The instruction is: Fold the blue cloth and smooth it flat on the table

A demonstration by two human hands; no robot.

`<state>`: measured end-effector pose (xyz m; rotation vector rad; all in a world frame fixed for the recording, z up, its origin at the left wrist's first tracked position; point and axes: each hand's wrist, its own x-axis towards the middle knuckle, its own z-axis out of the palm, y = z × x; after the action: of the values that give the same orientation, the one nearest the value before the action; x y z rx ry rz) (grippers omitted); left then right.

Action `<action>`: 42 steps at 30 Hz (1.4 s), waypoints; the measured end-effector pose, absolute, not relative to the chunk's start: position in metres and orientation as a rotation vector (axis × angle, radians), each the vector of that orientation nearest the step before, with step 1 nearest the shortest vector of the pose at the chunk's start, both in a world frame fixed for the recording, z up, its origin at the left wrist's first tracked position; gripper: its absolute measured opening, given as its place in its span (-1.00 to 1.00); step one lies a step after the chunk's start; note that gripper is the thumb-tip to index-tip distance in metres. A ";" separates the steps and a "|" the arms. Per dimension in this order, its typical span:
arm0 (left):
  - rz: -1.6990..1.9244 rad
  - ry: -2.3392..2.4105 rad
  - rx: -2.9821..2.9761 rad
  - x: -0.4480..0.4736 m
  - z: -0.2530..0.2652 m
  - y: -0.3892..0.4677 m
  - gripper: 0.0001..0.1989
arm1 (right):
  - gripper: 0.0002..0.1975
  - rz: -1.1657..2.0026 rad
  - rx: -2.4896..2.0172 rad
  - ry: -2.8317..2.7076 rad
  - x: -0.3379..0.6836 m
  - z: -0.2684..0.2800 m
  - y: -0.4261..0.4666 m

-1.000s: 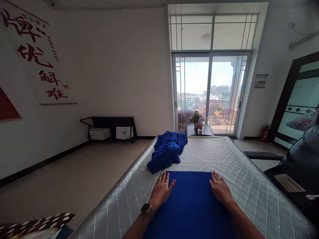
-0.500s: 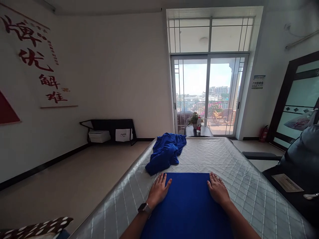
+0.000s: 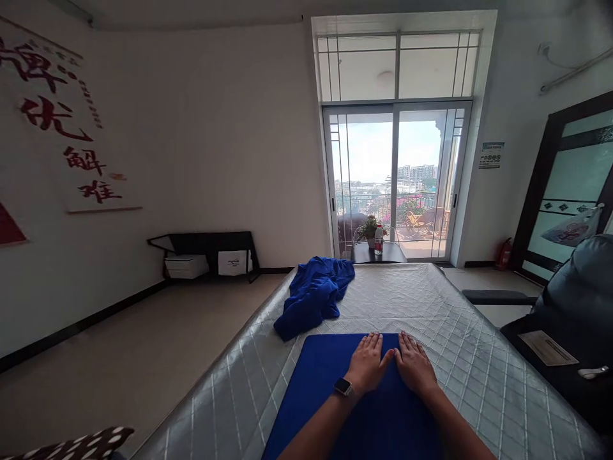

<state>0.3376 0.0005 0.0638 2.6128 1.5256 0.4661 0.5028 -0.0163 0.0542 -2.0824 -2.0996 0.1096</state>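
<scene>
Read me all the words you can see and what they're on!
Wall scroll: "优解难" in big red characters; the one above is cut off, the little ones too small.
Too small or blurred to read: wall sign, white object, bottle, card, plastic bag.

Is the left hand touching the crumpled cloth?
Apart. The head view shows silver cover and flat cloth between the left hand and the crumpled cloth.
</scene>
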 end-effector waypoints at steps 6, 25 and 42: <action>0.518 1.480 2.620 0.368 0.051 0.002 -0.31 | -0.37 0.099 -2.084 -2.124 0.505 0.052 -0.015; 0.400 2.023 2.375 0.176 0.052 0.011 -0.14 | -0.34 0.160 -2.077 -2.075 0.503 0.053 -0.014; 0.435 2.005 2.348 0.177 0.052 0.011 -0.15 | -0.34 0.147 -2.096 -2.072 0.501 0.053 -0.013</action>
<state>0.1766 0.0109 0.0520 2.3479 2.0053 0.4349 0.5012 -0.0134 0.0532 -2.0958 -2.0717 0.1470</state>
